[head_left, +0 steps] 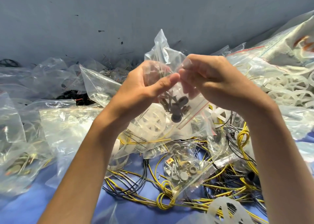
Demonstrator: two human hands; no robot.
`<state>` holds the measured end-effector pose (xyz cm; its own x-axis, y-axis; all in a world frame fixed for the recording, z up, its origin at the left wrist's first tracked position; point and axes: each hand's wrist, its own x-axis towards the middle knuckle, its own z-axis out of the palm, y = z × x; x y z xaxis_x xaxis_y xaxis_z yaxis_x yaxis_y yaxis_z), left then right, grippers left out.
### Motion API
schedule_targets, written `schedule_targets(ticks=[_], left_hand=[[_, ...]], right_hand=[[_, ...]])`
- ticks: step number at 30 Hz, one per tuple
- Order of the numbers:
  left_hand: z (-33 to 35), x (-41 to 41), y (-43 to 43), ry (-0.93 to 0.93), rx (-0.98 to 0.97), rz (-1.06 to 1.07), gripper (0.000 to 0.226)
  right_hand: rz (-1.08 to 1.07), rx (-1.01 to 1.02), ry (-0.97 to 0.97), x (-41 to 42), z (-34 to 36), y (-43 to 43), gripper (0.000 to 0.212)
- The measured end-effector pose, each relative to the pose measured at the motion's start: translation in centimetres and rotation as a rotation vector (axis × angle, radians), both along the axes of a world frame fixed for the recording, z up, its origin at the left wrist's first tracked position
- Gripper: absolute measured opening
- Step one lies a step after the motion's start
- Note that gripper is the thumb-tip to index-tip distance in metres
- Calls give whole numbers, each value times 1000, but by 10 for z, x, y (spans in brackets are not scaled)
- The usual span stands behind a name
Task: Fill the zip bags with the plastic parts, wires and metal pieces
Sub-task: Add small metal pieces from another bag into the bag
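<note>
Both hands hold one small clear zip bag (192, 112) with a red zip line up in front of me. My left hand (144, 86) grips its left side, thumb pressed on the front. My right hand (212, 82) pinches its upper right part. Dark round metal pieces (176, 107) lie inside the bag. Under it rests a bigger bag with a white plastic wheel (153, 121) and a yellow wire. Yellow and black wires (153, 184) lie loose on the blue surface. A second small bag of metal pieces (185, 171) lies on them.
Several filled clear bags (56, 80) are heaped at the left and back against a grey wall. A big bag of white plastic wheels (288, 86) lies at the right. Another white wheel (224, 210) sits at the bottom edge. Blue cloth (59, 198) shows at the lower left.
</note>
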<state>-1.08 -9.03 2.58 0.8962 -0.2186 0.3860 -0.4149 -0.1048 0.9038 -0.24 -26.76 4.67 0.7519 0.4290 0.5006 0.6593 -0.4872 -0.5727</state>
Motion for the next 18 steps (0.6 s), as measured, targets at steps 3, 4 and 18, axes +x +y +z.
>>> schedule_targets(ticks=[3, 4, 18], left_hand=[[1, -3, -3, -91, -49, 41, 30], [1, -2, -4, -104, -67, 44, 29], [-4, -3, -6, -117, -3, 33, 23]], right_hand=[[2, -8, 16, 0, 0, 1, 30], [1, -20, 29, 1, -1, 1, 33], [86, -153, 190, -1, -2, 0, 53]])
